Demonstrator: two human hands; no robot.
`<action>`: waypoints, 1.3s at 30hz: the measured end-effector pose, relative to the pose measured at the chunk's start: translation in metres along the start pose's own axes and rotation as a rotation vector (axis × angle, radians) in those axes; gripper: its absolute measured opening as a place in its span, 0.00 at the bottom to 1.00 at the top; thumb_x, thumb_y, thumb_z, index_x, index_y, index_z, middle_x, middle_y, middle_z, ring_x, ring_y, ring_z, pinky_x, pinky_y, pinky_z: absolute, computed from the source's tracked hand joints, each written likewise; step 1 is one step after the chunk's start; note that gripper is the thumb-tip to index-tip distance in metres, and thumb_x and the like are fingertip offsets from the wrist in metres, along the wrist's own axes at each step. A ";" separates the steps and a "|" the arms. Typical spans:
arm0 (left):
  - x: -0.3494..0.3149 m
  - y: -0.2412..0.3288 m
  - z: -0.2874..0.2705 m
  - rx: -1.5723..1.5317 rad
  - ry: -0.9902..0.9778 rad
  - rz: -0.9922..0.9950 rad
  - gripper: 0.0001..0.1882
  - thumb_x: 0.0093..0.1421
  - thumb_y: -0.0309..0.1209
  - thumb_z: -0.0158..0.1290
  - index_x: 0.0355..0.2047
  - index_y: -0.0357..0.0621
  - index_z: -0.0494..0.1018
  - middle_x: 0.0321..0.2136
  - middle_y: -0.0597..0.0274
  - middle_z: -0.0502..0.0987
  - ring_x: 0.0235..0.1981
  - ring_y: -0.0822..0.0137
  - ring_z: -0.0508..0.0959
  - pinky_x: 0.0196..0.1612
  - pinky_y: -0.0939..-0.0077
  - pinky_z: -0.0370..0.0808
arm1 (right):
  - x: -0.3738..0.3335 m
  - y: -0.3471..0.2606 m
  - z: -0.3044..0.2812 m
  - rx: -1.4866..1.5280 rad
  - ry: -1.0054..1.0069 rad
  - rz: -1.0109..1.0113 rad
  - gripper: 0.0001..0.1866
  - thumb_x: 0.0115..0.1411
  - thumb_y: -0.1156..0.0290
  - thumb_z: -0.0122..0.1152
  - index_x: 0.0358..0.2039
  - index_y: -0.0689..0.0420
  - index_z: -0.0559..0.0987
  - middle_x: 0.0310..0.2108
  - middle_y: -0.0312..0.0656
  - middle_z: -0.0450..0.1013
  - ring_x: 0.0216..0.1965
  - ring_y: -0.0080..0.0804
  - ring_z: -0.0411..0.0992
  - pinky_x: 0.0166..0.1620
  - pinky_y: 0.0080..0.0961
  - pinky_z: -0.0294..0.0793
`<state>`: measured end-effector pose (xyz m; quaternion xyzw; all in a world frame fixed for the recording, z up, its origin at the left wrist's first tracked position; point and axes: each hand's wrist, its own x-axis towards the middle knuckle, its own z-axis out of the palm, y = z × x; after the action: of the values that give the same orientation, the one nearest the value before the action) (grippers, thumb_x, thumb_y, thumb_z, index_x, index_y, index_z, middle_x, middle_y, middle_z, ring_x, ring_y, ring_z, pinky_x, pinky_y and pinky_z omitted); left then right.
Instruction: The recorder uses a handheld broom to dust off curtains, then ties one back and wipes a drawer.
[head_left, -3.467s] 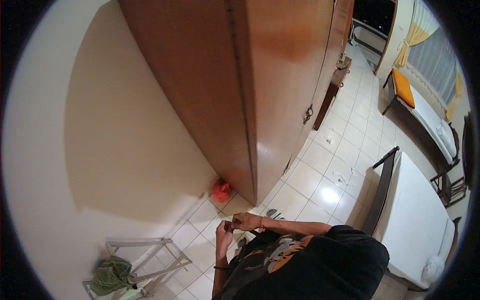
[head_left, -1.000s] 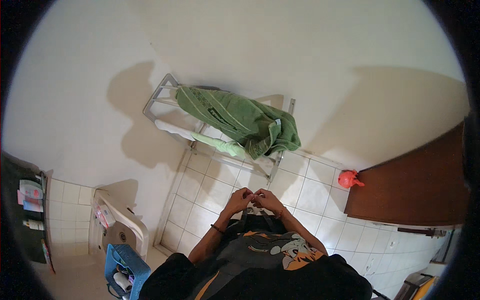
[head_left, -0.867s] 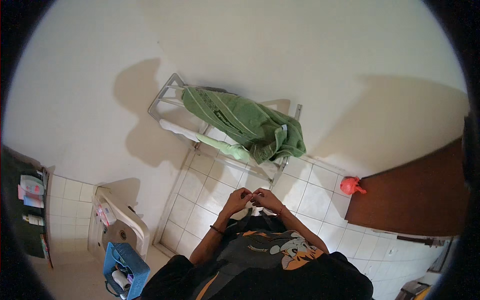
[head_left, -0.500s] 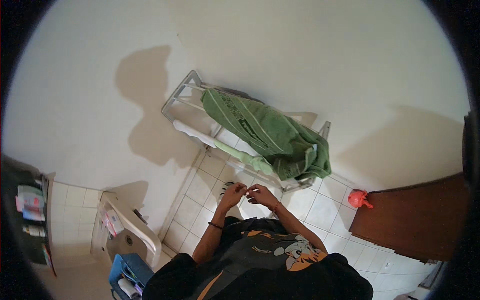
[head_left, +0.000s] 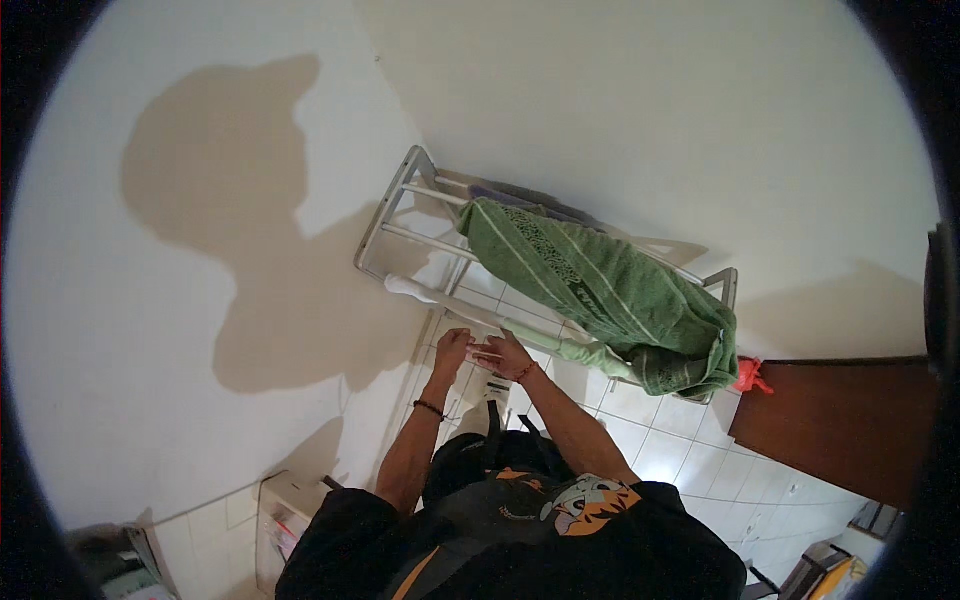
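In front of my body my two hands are close together, above the near rail of a drying rack point(head_left: 420, 240). My left hand point(head_left: 453, 352) is closed, with its knuckles up; anything inside its fingers is too small to make out. Beside it, my right hand point(head_left: 505, 356) has its fingers stretched apart toward the left one, and I see nothing in it. Past the hands a large green towel point(head_left: 590, 275) drapes over the rack. A white cloth point(head_left: 408, 289) and a light green cloth point(head_left: 590, 354) hang along the near rail.
A dark cloth point(head_left: 535, 203) lies over the rack's back rail. Walls meet in the corner behind it. At the right are a brown wooden door point(head_left: 840, 415) and a red plastic bag point(head_left: 750, 375). A sink point(head_left: 285, 500) stands at the lower left, above white floor tiles point(head_left: 675, 425).
I have moved toward the left wall and nearer the rack, which now appears larger and farther right. My right fingers have stretched out. The sink has mostly slipped behind my sleeve.
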<state>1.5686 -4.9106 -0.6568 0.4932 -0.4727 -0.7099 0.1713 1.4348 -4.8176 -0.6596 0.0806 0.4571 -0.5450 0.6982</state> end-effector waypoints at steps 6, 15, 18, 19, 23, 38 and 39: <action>0.003 0.008 -0.008 -0.212 0.090 -0.090 0.17 0.61 0.37 0.51 0.44 0.37 0.69 0.32 0.58 0.75 0.29 0.68 0.73 0.35 0.76 0.71 | 0.015 0.007 0.022 0.107 0.012 -0.070 0.18 0.62 0.67 0.54 0.50 0.55 0.64 0.34 0.46 0.73 0.37 0.38 0.75 0.38 0.29 0.79; -0.018 0.025 -0.001 -0.550 -0.120 -0.375 0.32 0.58 0.59 0.45 0.51 0.45 0.65 0.43 0.58 0.74 0.43 0.62 0.74 0.44 0.65 0.71 | -0.069 -0.018 0.061 -0.617 0.057 -0.550 0.11 0.59 0.66 0.57 0.26 0.62 0.75 0.27 0.37 0.70 0.27 0.21 0.67 0.33 0.22 0.67; -0.030 0.038 0.009 -0.683 -0.301 -0.236 0.34 0.59 0.59 0.40 0.55 0.47 0.64 0.50 0.58 0.71 0.49 0.61 0.72 0.49 0.61 0.69 | -0.120 -0.026 0.068 -0.560 0.061 -0.811 0.10 0.60 0.69 0.56 0.30 0.63 0.76 0.27 0.35 0.69 0.33 0.21 0.66 0.39 0.23 0.66; -0.034 0.044 0.015 -0.736 -0.322 -0.193 0.34 0.60 0.59 0.36 0.58 0.47 0.62 0.53 0.59 0.69 0.52 0.61 0.71 0.52 0.58 0.68 | -0.128 -0.028 0.056 -0.619 -0.002 -0.767 0.10 0.60 0.69 0.54 0.33 0.64 0.76 0.28 0.32 0.68 0.37 0.19 0.63 0.44 0.21 0.62; -0.052 0.063 0.035 -0.800 -0.372 -0.418 0.30 0.62 0.52 0.37 0.58 0.45 0.63 0.56 0.57 0.67 0.55 0.57 0.68 0.57 0.54 0.64 | -0.199 -0.028 0.024 -0.487 -0.085 -0.747 0.14 0.62 0.68 0.51 0.41 0.63 0.76 0.31 0.26 0.69 0.36 0.17 0.62 0.43 0.19 0.62; -0.199 -0.020 0.278 -0.215 -1.054 -0.543 0.31 0.49 0.30 0.52 0.56 0.40 0.63 0.53 0.53 0.69 0.56 0.52 0.67 0.62 0.53 0.59 | -0.420 0.098 -0.166 -0.159 0.328 -1.060 0.17 0.65 0.59 0.52 0.27 0.60 0.71 0.22 0.26 0.62 0.28 0.14 0.59 0.29 0.20 0.59; -0.212 -0.028 0.297 -0.210 -1.072 -0.612 0.32 0.48 0.26 0.52 0.56 0.39 0.62 0.52 0.52 0.69 0.56 0.53 0.67 0.63 0.53 0.59 | -0.436 0.109 -0.181 -0.231 0.387 -1.033 0.17 0.65 0.59 0.52 0.27 0.60 0.72 0.22 0.30 0.63 0.28 0.15 0.59 0.30 0.22 0.60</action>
<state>1.4154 -4.5973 -0.5469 0.1621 -0.2579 -0.9182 -0.2532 1.4312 -4.3643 -0.4879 -0.1320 0.6135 -0.7378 0.2486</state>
